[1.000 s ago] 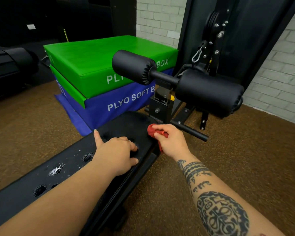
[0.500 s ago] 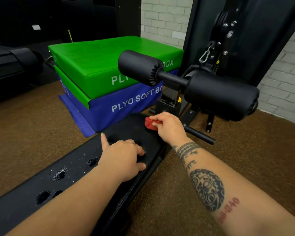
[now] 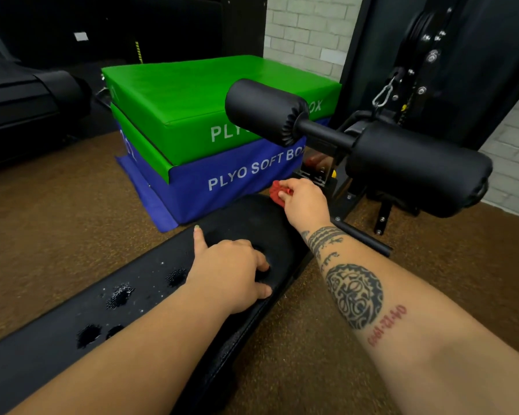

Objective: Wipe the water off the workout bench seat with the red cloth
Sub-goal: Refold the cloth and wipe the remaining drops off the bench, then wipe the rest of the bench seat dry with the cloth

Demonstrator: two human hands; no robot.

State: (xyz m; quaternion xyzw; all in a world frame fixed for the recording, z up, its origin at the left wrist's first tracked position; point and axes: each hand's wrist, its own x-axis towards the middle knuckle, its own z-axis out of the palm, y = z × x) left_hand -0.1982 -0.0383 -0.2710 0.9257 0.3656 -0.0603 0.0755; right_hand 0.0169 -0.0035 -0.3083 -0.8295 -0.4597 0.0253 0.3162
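The black workout bench seat [image 3: 243, 223] runs from the lower left to the centre. Patches of water drops [image 3: 119, 296] lie on its left part. My right hand [image 3: 304, 202] is shut on the bunched red cloth [image 3: 277, 191] at the far end of the seat, pressing it on the pad edge. My left hand [image 3: 231, 274] rests flat on the seat nearer to me, thumb pointing away, fingers curled over the right edge. It holds nothing.
Black foam rollers [image 3: 414, 166] on a bar hang just beyond the seat end. Stacked green and blue plyo soft boxes [image 3: 192, 139] sit behind left. A black machine frame [image 3: 432, 55] and a brick wall stand at the back. The floor [image 3: 57, 220] is brown rubber.
My right hand has slid the red cloth along the seat's far end, away from me and to the left. The left hand stays pressed on the seat. The view has shifted slightly.
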